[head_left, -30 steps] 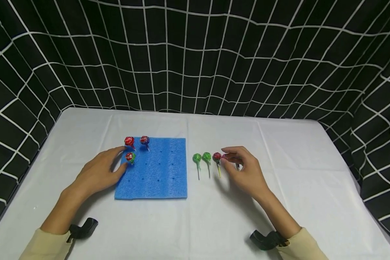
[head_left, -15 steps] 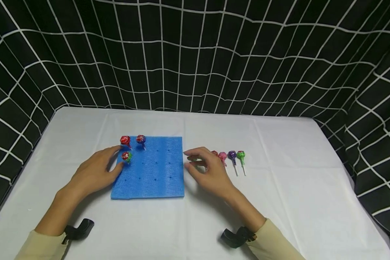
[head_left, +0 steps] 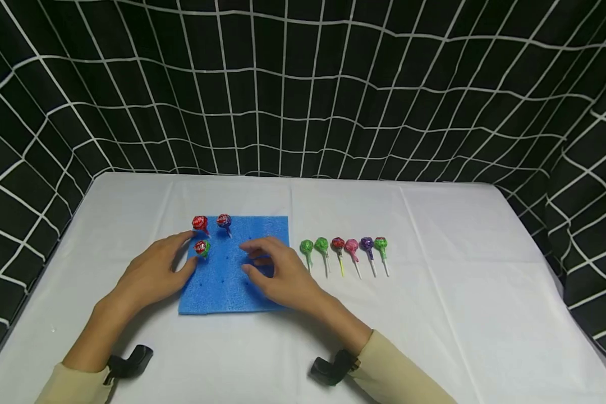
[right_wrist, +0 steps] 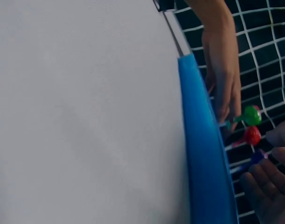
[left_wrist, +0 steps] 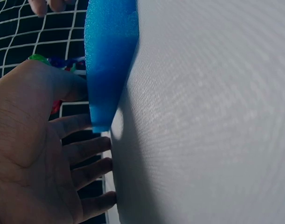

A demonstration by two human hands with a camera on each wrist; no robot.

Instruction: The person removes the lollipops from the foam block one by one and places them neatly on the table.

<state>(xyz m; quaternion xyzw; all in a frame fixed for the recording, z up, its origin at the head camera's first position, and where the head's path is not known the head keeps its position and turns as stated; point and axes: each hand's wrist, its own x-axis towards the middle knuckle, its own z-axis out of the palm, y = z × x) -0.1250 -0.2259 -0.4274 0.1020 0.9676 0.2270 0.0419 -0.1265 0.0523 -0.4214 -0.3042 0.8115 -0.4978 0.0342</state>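
Observation:
A blue foam board [head_left: 217, 297] with small holes lies on the white table. Three lollipops stand in it at the far left: a red one [head_left: 200, 223], a red-and-blue one [head_left: 224, 220] and a red-and-green one [head_left: 202, 248]. My left hand [head_left: 154, 272] rests at the board's left edge, thumb and index finger spread around the red-and-green lollipop's side; in the left wrist view its fingertips touch the table beside the foam [left_wrist: 109, 56]. My right hand [head_left: 290, 278] hovers over the board's right half, fingers loosely bent, holding nothing, and hides part of the foam.
Right of the board lies a row of lollipops: two green ones [head_left: 321, 245], a red one [head_left: 338, 243], a pink one [head_left: 352, 247], a purple one [head_left: 367, 244] and another green one [head_left: 381, 244]. A black curtain with white netting [head_left: 303, 90] surrounds the table.
My right hand has moved left, from beside the lollipop row to above the foam board, uncovering the row. My left hand stays at the board's left edge.

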